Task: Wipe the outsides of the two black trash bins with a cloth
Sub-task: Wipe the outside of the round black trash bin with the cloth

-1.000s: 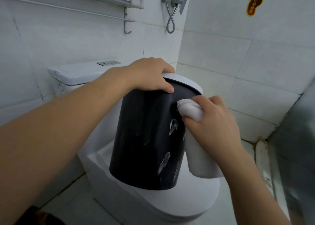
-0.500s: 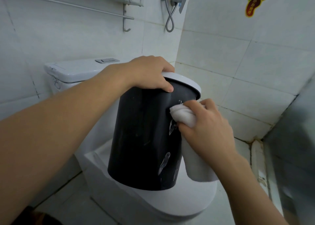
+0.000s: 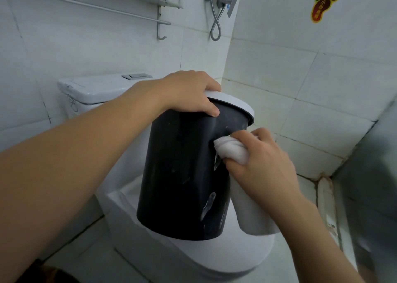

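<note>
One black trash bin (image 3: 178, 175) with a white rim stands on the closed toilet lid (image 3: 236, 252), tilted slightly toward me. My left hand (image 3: 189, 91) grips its top rim, thumb on the black wall. My right hand (image 3: 262, 160) holds a bunched white cloth (image 3: 232, 150) pressed against the bin's right side, a little below the rim. The cloth's loose end hangs down beside the bin. Pale smears mark the bin's lower right wall. A second bin is not in view.
The toilet tank (image 3: 92, 87) stands against the tiled wall behind the bin. A metal rack with a towel rail (image 3: 159, 5) and a shower valve with hose (image 3: 219, 1) hang above. The tiled corner is close on the right, with a grey panel (image 3: 369, 186) at the far right.
My right hand has slid the cloth down the bin's side from just under the rim. My left hand has kept its hold on the rim.
</note>
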